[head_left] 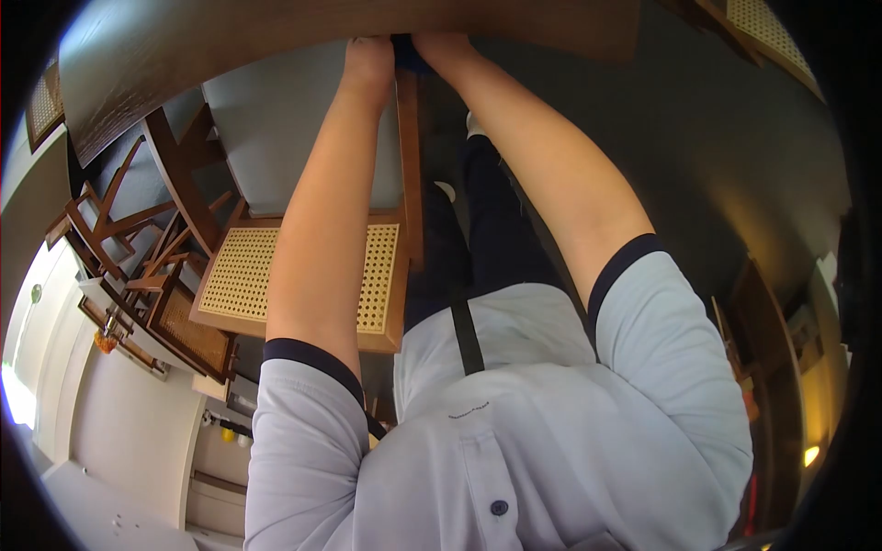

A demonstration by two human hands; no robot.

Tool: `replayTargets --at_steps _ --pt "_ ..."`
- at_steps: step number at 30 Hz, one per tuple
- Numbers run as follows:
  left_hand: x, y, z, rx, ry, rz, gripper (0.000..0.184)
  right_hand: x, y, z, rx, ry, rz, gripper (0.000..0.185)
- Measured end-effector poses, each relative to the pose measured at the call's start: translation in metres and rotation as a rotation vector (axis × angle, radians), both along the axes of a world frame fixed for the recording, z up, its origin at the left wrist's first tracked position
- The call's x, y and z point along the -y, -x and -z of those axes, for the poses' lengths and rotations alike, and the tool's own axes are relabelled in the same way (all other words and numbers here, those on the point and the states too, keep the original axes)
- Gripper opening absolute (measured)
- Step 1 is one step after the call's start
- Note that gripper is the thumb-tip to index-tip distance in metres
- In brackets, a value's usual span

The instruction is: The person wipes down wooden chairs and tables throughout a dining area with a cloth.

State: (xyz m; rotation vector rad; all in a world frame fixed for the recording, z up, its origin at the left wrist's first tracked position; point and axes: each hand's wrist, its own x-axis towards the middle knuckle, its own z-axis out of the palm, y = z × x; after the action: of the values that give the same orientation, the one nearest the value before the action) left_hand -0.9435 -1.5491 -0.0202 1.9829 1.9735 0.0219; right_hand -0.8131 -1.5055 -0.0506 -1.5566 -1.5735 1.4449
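Both my arms reach forward to the edge of a dark brown wooden table (524, 23). My left hand (369, 62) is at the table's edge, its fingers hidden beneath or behind the wood. Close beside it, my right hand (443, 50) is also mostly covered by the edge. A dark blue, cloth-like piece (411, 57) shows between the two hands; which hand touches it, I cannot tell. Under my left forearm is a chair with a woven cane seat (239, 275), and its upright wooden post (410, 174) runs up towards my hands.
Several wooden chair frames (165, 220) lie or stand at the left, with another cane panel (188, 317) among them. More woven cane (767, 32) appears at the upper right. My legs and the dark floor (717, 156) are below the table, with wooden furniture (776, 367) at the right.
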Motion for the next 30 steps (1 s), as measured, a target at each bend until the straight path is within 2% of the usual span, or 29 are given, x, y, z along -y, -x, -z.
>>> replayTargets --at_steps 2,5,8,11,15,17,21,24,27,29,30 --pt "0.009 0.013 0.048 0.047 -0.441 0.09 0.033 -0.012 0.001 0.004 0.012 -0.027 -0.052 0.049" --pt "-0.004 -0.025 0.022 1.146 -0.105 -0.525 0.036 -0.01 -0.005 0.013 0.053 -0.098 -0.143 0.048" --pt "-0.007 -0.029 0.03 0.502 -0.041 -0.26 0.035 0.002 -0.011 0.023 0.115 -0.23 -0.268 0.047" --pt "0.017 -0.046 -0.018 0.667 0.03 -0.532 0.04 0.032 -0.014 0.014 0.028 -0.133 -0.211 0.046" --pt "0.08 -0.061 -0.036 0.741 0.019 -0.595 0.045 0.094 -0.022 -0.002 -0.308 0.371 0.091 0.055" --pt "0.118 -0.067 -0.034 0.752 0.03 -0.602 0.046 0.141 -0.025 0.019 -0.348 0.456 0.183 0.061" --pt "0.195 -0.077 -0.047 0.769 0.161 -0.672 0.045 0.221 -0.047 -0.002 -0.366 0.539 0.079 0.066" --pt "0.231 -0.082 -0.07 0.654 0.374 -0.713 0.045 0.276 -0.062 -0.003 -0.327 0.807 0.107 0.068" --pt "0.25 -0.08 -0.07 0.467 0.766 -0.695 0.041 0.289 -0.074 -0.031 -0.292 1.008 -0.058 0.075" --pt "0.251 -0.08 -0.078 0.351 0.874 -0.537 0.037 0.293 -0.077 -0.049 -0.118 0.96 -0.16 0.074" --pt "0.251 -0.078 -0.086 0.288 0.924 -0.465 0.036 0.304 -0.086 -0.031 0.025 0.909 -0.321 0.071"
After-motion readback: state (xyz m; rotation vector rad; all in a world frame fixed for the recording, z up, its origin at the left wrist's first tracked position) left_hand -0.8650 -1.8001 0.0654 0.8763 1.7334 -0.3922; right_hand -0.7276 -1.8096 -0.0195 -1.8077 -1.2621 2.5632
